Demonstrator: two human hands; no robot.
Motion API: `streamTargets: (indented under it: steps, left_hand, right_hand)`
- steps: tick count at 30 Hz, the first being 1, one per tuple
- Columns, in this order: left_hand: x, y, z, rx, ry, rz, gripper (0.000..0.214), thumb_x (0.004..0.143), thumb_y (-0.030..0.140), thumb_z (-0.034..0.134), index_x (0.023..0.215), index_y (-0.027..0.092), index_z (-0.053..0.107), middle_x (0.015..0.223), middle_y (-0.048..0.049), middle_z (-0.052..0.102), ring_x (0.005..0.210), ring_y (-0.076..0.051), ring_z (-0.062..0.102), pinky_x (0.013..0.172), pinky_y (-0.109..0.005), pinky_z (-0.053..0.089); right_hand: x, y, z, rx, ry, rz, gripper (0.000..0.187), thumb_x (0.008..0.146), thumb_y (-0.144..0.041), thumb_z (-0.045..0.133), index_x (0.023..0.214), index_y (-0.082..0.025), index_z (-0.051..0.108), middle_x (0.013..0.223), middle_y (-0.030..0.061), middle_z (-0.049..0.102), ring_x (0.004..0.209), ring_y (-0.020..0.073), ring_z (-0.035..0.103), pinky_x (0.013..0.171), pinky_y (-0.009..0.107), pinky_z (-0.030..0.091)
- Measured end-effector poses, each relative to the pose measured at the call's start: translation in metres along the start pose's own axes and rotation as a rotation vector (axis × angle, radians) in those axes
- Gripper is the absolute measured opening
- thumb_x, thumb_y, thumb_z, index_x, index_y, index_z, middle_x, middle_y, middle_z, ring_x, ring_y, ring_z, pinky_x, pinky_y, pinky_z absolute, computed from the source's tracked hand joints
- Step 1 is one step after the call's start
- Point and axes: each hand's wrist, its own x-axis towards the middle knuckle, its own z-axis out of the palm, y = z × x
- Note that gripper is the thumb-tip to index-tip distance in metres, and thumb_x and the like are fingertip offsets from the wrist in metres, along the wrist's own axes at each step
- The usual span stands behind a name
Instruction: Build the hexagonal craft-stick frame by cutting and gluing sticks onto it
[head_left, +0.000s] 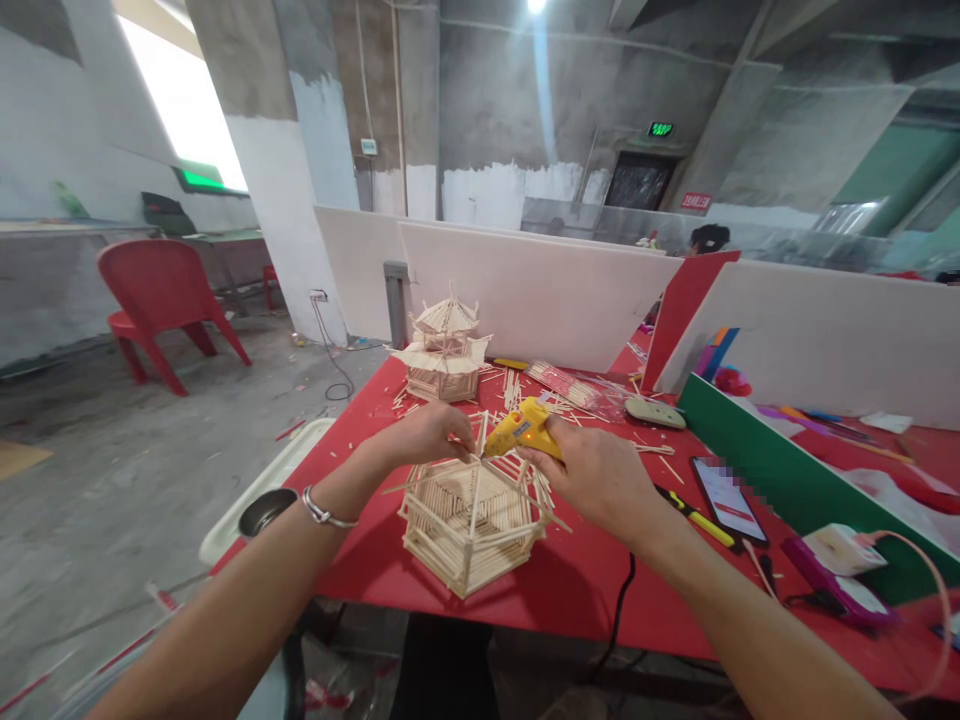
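A hexagonal frame built of thin wooden sticks (469,525) stands on the red table (585,590) in front of me. My left hand (431,432) is closed in a pinch on sticks at the top of this frame. My right hand (596,470) grips a yellow hot glue gun (523,427), its nozzle pointing left at the spot where the sticks meet beside my left fingers. A black cord runs from the gun over the table's front edge.
A finished stick pagoda (446,350) stands at the table's far side among loose sticks (517,390). A phone (727,498), a yellow-handled tool (697,518) and a green divider (787,480) lie to the right. White partitions stand behind. A red chair (161,295) is at the left.
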Motion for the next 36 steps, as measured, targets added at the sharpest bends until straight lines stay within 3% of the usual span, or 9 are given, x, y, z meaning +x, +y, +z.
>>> streamTargets:
  steps: [14, 21, 28, 36]
  left_hand:
    - [-0.003, -0.002, -0.002, 0.06, 0.0, -0.033, 0.011, 0.077, 0.029, 0.075, 0.078, 0.019, 0.079, 0.073, -0.0042, 0.074, 0.065, -0.012, 0.062, 0.063, -0.021, 0.043]
    - [-0.006, 0.002, -0.005, 0.087, -0.002, -0.113, 0.019, 0.076, 0.036, 0.075, 0.078, 0.018, 0.078, 0.076, -0.0053, 0.075, 0.066, -0.013, 0.063, 0.062, -0.022, 0.041]
    - [-0.005, 0.004, -0.008, 0.118, -0.018, -0.12, 0.017, 0.076, 0.035, 0.075, 0.076, 0.018, 0.077, 0.074, -0.0042, 0.074, 0.064, -0.012, 0.062, 0.061, -0.022, 0.039]
    - [-0.005, 0.009, -0.011, 0.133, -0.006, -0.164, 0.017, 0.075, 0.035, 0.076, 0.074, 0.018, 0.076, 0.072, -0.0028, 0.072, 0.062, -0.012, 0.059, 0.059, -0.022, 0.037]
  right_hand:
    - [0.015, -0.001, -0.014, -0.042, -0.02, -0.07, 0.035, 0.094, -0.052, 0.046, 0.096, -0.019, 0.06, 0.081, 0.0077, 0.072, 0.075, 0.0253, 0.069, 0.052, 0.029, 0.033]
    - [0.042, 0.012, -0.021, 0.065, -0.158, -0.131, 0.04, 0.09, -0.057, 0.047, 0.093, -0.02, 0.062, 0.086, 0.0097, 0.07, 0.08, 0.0256, 0.066, 0.055, 0.029, 0.033]
    - [0.053, 0.012, -0.021, 0.089, -0.209, -0.135, 0.043, 0.089, -0.059, 0.045, 0.093, -0.02, 0.062, 0.089, 0.0099, 0.07, 0.08, 0.0239, 0.064, 0.057, 0.028, 0.03]
    - [0.086, 0.01, -0.025, 0.1, -0.365, -0.226, 0.046, 0.084, -0.062, 0.049, 0.089, -0.018, 0.064, 0.08, 0.0072, 0.066, 0.068, 0.0182, 0.057, 0.054, 0.028, 0.03]
